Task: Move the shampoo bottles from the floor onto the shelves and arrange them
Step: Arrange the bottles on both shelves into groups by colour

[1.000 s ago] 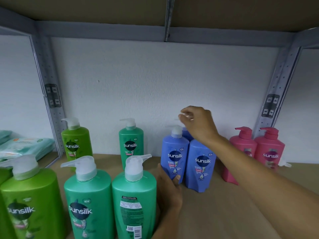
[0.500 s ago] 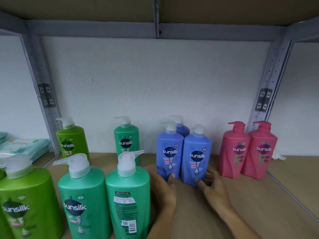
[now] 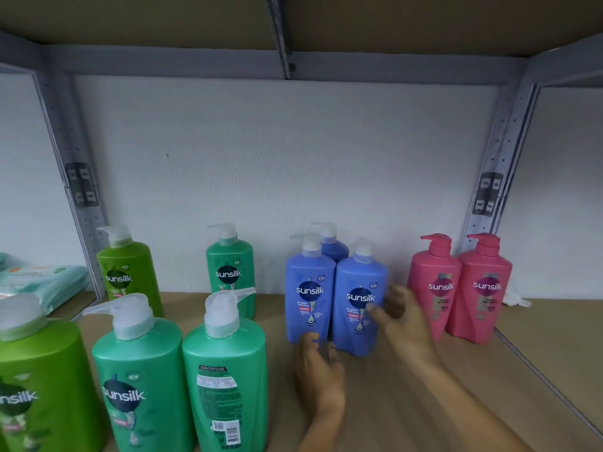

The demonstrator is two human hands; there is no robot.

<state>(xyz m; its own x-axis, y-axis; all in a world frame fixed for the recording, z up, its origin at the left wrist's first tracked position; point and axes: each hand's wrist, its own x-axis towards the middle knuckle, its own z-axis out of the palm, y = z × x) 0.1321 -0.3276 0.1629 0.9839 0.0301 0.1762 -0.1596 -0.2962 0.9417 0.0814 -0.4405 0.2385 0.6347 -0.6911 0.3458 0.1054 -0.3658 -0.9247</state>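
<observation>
Three blue shampoo bottles stand upright mid-shelf: a left one [image 3: 309, 288], a right one [image 3: 358, 305], and a third [image 3: 333, 246] behind them, mostly hidden. My left hand [image 3: 318, 370] rests on the shelf board with its fingertips at the base of the left blue bottle. My right hand [image 3: 403, 318] is beside the right blue bottle with fingers spread, blurred; the thumb lies across the bottle's front. Two pink bottles [image 3: 461, 288] stand to the right. Teal bottles [image 3: 225, 380] and lime green bottles [image 3: 127, 275] stand to the left.
The wooden shelf board [image 3: 408, 402] has bare room in front of the blue and pink bottles. Grey metal uprights [image 3: 492, 177] frame the bay, with a white wall behind. Packets of wipes [image 3: 42, 282] lie in the bay to the left. A second shelf board is overhead.
My right hand came down from the blue bottles' pump tops to the shelf, then rose to the side of the right blue bottle. My left hand stayed at the left bottle's base.
</observation>
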